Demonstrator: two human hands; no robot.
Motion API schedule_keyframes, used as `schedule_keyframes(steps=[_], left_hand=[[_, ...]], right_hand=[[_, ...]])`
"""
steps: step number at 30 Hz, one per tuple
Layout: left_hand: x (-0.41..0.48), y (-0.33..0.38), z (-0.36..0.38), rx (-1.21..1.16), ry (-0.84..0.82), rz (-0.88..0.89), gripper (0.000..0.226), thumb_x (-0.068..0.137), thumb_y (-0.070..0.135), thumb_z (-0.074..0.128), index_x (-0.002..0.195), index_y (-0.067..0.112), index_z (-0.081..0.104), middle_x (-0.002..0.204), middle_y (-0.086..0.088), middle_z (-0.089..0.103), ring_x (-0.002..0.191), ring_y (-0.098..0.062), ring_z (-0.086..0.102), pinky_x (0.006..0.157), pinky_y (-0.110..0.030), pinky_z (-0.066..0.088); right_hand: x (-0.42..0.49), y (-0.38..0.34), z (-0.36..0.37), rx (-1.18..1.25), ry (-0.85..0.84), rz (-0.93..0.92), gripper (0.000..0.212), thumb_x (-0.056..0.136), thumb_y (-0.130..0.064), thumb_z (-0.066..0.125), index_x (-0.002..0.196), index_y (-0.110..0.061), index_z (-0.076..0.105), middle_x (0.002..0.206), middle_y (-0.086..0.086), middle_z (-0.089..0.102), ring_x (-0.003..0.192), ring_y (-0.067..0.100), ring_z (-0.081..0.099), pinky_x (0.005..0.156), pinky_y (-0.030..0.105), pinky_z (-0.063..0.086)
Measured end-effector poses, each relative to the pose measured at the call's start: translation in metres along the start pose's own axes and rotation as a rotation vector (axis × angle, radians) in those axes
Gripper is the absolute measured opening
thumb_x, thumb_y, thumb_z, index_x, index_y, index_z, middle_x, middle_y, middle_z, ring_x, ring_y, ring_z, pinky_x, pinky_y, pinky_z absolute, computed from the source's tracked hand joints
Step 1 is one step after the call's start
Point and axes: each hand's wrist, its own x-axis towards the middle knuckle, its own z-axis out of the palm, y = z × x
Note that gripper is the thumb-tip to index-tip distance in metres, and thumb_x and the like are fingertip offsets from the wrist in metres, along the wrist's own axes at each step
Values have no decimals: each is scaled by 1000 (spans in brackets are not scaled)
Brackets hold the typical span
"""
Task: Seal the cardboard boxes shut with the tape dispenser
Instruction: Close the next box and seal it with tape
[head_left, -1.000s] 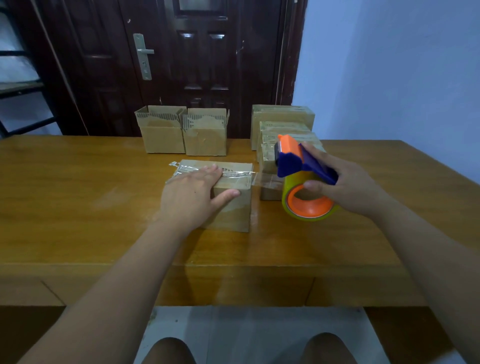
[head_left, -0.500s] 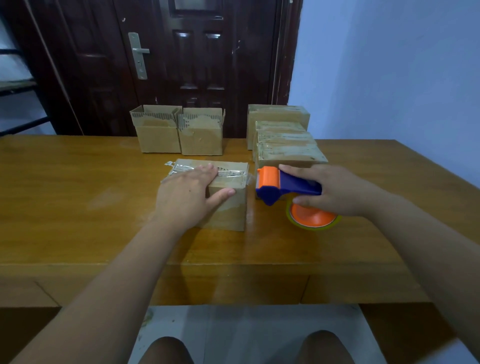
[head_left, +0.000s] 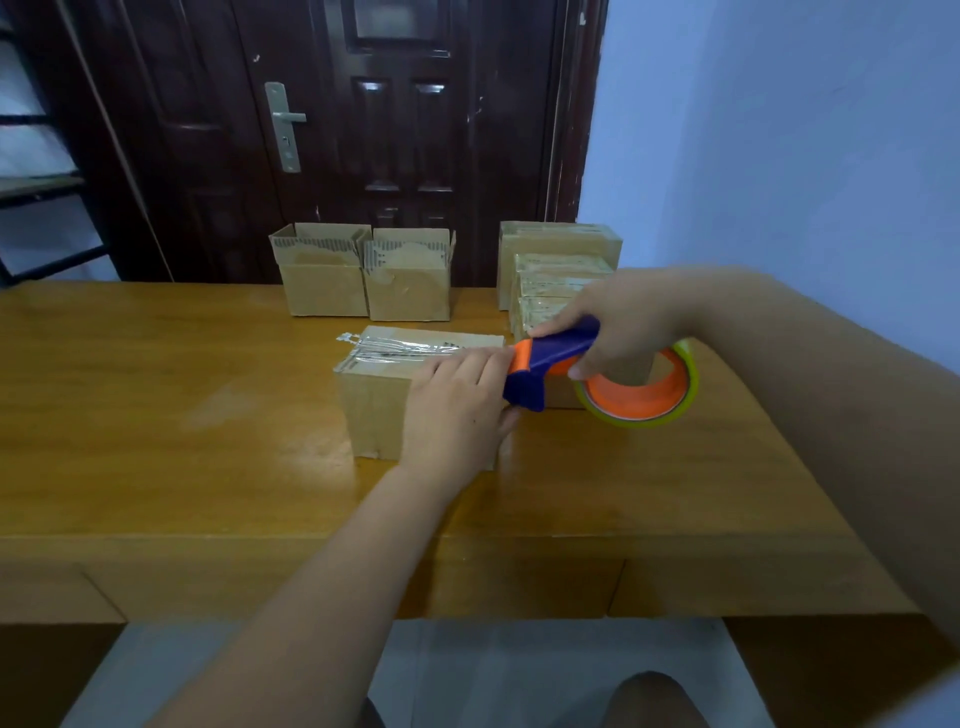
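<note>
Wood table (head_left: 156, 415), dark door (head_left: 395, 130), blue wall (head_left: 779, 156), box (head_left: 374, 410) mid-table, print under tape (head_left: 395, 347) unreadable, left hand (head_left: 457, 410) flat on top, fingers straight, right hand (head_left: 623, 325) gripping dispenser (head_left: 550, 358) at its right edge.

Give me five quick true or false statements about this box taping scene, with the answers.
1. The right hand grips the tape dispenser. True.
2. The left hand also holds the tape dispenser. False: it rests on the near box.
3. The far-left box has its flaps up. True.
4. The near box has no tape on it. False: clear tape lies across its top.
5. Closed boxes sit in a stack at the back right. True.
</note>
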Motion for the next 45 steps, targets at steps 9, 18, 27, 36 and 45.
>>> schedule_keyframes(steps=[9, 18, 27, 36, 45], left_hand=[[3, 4, 0, -95, 8, -78, 51, 88, 35, 64, 134, 17, 50, 123, 2, 63, 117, -16, 56, 102, -33, 34], [11, -6, -4, -105, -63, -65, 46, 93, 37, 55, 137, 28, 44, 126, 8, 60, 115, -13, 54, 101, -32, 32], [12, -4, -4, -110, -92, -71, 43, 92, 37, 57, 132, 27, 48, 120, 7, 62, 110, -14, 56, 100, -33, 34], [9, 1, -6, -30, -156, -44, 40, 89, 43, 58, 126, 28, 55, 137, 5, 49, 124, -16, 46, 105, -37, 27], [10, -12, -9, -42, -284, 68, 43, 80, 65, 55, 106, 32, 67, 152, 5, 33, 134, -12, 37, 108, -40, 26]], right_hand=[[12, -12, -28, 22, -170, 50, 51, 91, -32, 62, 139, -35, 45, 130, -2, 50, 107, 17, 46, 83, 26, 32], [10, -1, -19, 104, -154, 72, 49, 88, -41, 63, 135, -41, 49, 135, -4, 48, 117, 19, 44, 94, 28, 36], [16, -3, -26, 112, -208, 86, 47, 89, -37, 63, 135, -36, 51, 131, 2, 53, 113, 21, 52, 88, 26, 41], [17, -1, -16, 86, -270, 65, 48, 90, -36, 63, 135, -40, 49, 129, -7, 50, 115, 18, 47, 97, 28, 36], [1, 54, 42, 843, -444, 83, 43, 77, -33, 74, 113, -11, 64, 76, 3, 61, 62, 13, 53, 51, 22, 45]])
